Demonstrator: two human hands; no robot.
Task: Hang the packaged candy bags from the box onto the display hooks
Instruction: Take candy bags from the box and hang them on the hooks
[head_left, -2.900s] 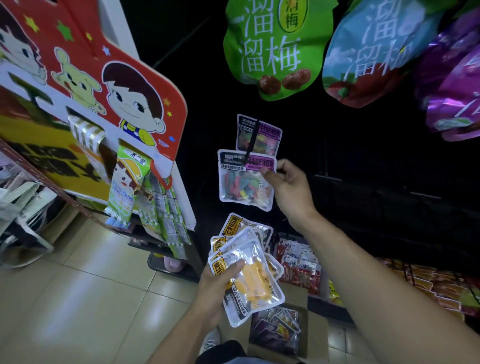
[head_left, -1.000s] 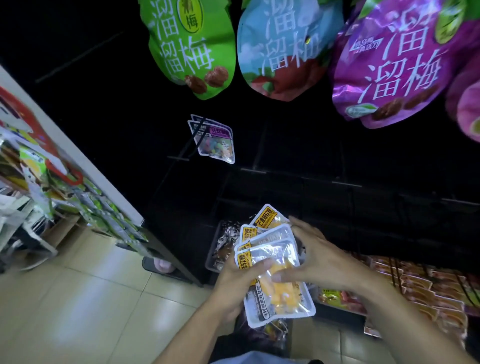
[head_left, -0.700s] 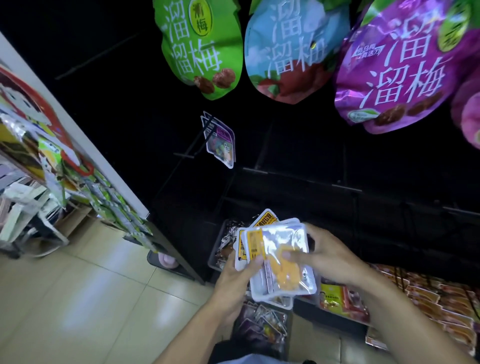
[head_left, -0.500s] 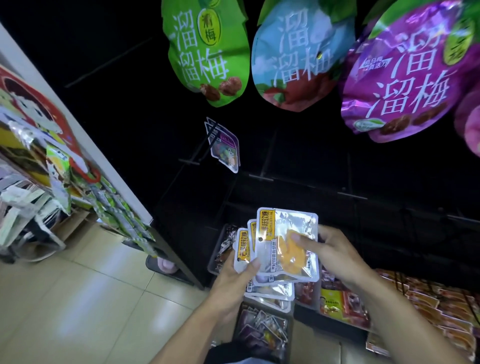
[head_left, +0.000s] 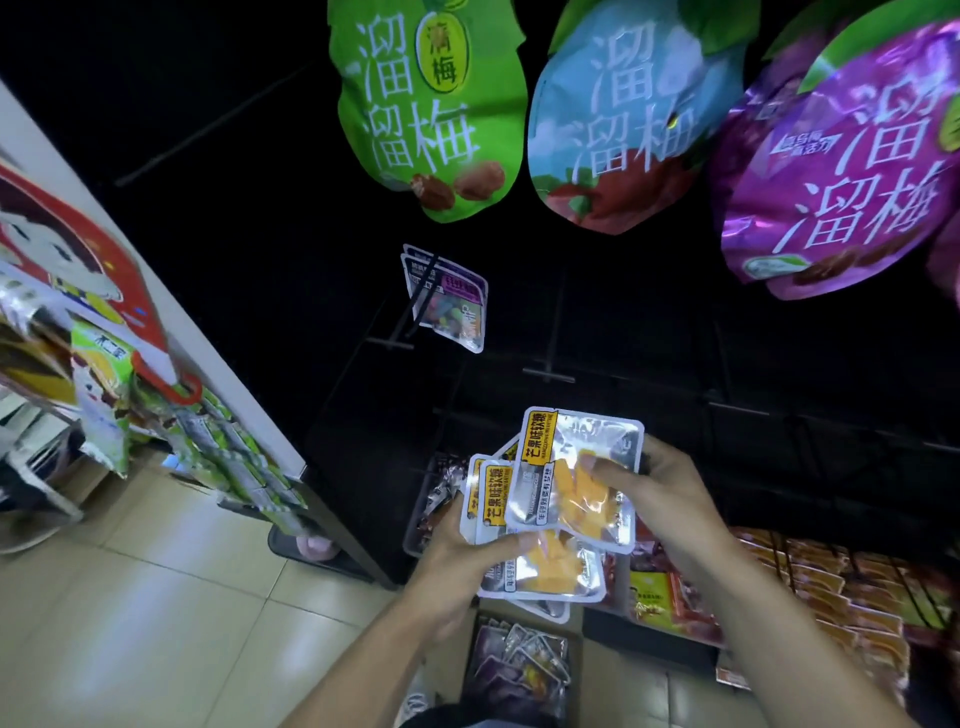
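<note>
My left hand (head_left: 457, 564) grips a fanned stack of clear mango candy bags (head_left: 540, 569) with yellow labels. My right hand (head_left: 657, 501) pinches the top mango bag (head_left: 571, 473) by its right side, holding it just above the stack. Two purple-labelled candy bags (head_left: 449, 299) hang on a black display hook (head_left: 422, 291) above and to the left. Bare black hooks (head_left: 548, 375) stick out from the dark panel to the right of it. The cardboard box (head_left: 519, 670) with more candy bags sits on the floor below my arms.
Large green (head_left: 426, 104), blue (head_left: 623, 114) and purple (head_left: 841, 156) plum bags hang overhead. A red cartoon display stand (head_left: 98, 291) with hanging green packets is at the left. Low shelves of orange and red snack packs (head_left: 831, 592) run along the right. Tiled floor lies at lower left.
My right hand left the hung purple bags and came down to the stack. It took the top mango bag and lifted it off the stack.
</note>
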